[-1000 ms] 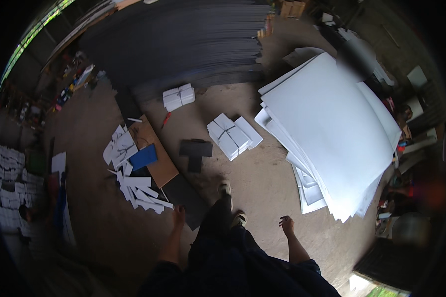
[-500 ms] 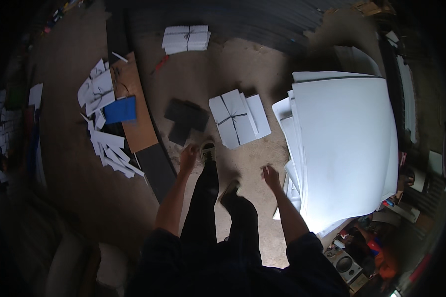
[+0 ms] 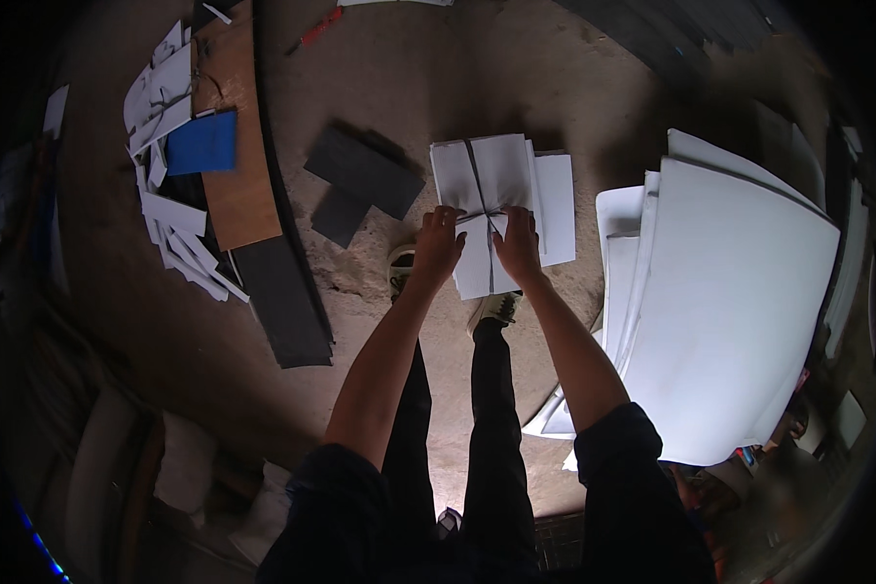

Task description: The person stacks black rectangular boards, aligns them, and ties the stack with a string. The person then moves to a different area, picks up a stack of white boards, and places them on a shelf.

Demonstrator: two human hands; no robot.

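In front of my feet lies a bundle of white sheets (image 3: 496, 161) on the floor, bound crosswise by a dark strap (image 3: 474, 173). My left hand (image 3: 442, 241) reaches over its left side, fingers curled around the strap's cross band. From the right, my right hand (image 3: 518, 241) closes on the same band, just beside the knot. Both hands are close together, and their fingertips partly hide the strap. More white sheets (image 3: 558, 214) stick out under the bundle's right side.
Dark flat pieces (image 3: 365, 173) lie left of the bundle. Large white sheets (image 3: 730, 311) are stacked at the right. Farther left are a brown board (image 3: 232, 200), a blue piece (image 3: 202, 143) and scattered white offcuts (image 3: 177, 209). A red tool (image 3: 316, 29) lies at the far side.
I have stepped up to the bundle. Both hands, held apart and away from it before, have reached forward and taken hold of its strap. The view has shifted with me.
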